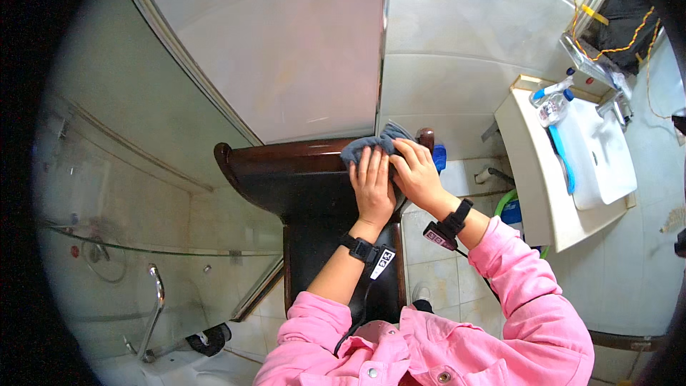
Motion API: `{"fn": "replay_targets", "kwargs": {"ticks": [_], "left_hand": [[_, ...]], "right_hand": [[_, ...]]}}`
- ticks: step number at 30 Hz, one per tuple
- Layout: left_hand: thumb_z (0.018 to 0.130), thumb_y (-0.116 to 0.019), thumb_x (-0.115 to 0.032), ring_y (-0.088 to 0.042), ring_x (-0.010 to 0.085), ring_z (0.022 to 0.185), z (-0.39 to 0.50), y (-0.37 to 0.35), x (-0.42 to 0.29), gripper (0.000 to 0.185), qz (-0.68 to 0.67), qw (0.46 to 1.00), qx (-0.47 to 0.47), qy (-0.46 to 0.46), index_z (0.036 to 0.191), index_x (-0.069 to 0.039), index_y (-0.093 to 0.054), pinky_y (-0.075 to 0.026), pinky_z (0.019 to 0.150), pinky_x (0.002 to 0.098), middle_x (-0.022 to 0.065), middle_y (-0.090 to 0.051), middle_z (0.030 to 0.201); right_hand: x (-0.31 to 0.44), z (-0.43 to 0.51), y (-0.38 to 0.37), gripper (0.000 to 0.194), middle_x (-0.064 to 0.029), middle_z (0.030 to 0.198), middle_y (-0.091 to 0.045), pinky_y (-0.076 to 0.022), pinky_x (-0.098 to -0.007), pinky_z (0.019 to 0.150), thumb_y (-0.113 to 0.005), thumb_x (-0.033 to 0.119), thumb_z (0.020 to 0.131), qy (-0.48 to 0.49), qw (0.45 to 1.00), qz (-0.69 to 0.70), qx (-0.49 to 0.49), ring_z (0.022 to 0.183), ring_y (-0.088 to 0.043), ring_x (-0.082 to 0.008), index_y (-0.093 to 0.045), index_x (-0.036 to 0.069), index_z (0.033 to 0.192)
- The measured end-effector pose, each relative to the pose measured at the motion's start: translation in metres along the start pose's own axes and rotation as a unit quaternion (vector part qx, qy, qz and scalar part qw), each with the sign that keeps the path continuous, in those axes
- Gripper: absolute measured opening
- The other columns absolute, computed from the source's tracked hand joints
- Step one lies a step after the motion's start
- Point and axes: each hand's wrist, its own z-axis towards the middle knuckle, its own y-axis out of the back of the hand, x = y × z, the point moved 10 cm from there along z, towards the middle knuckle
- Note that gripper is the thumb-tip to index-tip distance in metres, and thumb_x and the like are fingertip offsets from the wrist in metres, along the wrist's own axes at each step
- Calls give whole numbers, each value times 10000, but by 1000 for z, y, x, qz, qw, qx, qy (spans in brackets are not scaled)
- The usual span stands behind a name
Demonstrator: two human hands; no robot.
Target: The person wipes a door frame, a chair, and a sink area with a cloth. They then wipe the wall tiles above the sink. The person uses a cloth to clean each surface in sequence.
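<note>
A dark wooden chair [284,156] with a black padded back [300,187] and black seat [316,262] stands directly before me. A grey-blue cloth [370,142] is draped over the right part of its top rail. My left hand [372,193] lies over the cloth, fingers stretched forward and close together, pressing it on the rail. Beside it, nearer the rail's right end, my right hand [420,174] grips the cloth with bent fingers. Part of the cloth is hidden under both hands. Each wrist wears a black strap with a small tagged device.
At right, a white sink [611,161] sits on a counter [528,171] with a plastic bottle [553,110] and a blue brush [561,161]. Curved shower glass [155,118] borders the left, with a chrome faucet [154,311] below. A blue object [439,156] is behind the chair's right end.
</note>
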Motion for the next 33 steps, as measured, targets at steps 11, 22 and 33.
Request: {"fn": "replay_targets", "kwargs": {"ticks": [11, 22, 33], "left_hand": [[875, -517, 19, -427, 342, 1402, 167, 136, -51, 422, 12, 976, -118, -181, 1292, 61, -572, -333, 1131, 535, 201, -514, 1429], [896, -570, -82, -291, 366, 1469, 150, 130, -13, 482, 99, 981, -9, -166, 1367, 12, -532, -298, 1158, 542, 177, -413, 1517], [835, -647, -65, -228, 436, 1471, 170, 153, -25, 653, 72, 987, -15, -145, 1426, 81, -411, -276, 1171, 539, 265, -288, 1556]], "right_hand": [[16, 141, 120, 236, -156, 1237, -581, -416, -484, 1003, -664, 16, 731, 51, 973, 56, -218, 1144, -534, -386, -597, 25, 957], [31, 155, 76, 211, -129, 1181, -557, -400, -472, 992, -677, 84, 711, 94, 982, -48, -158, 1150, -522, -341, -638, 50, 915], [38, 191, 104, 264, -125, 1203, -564, -401, -471, 999, -667, 73, 738, 126, 981, -50, -136, 1171, -516, -333, -638, 39, 998]]}}
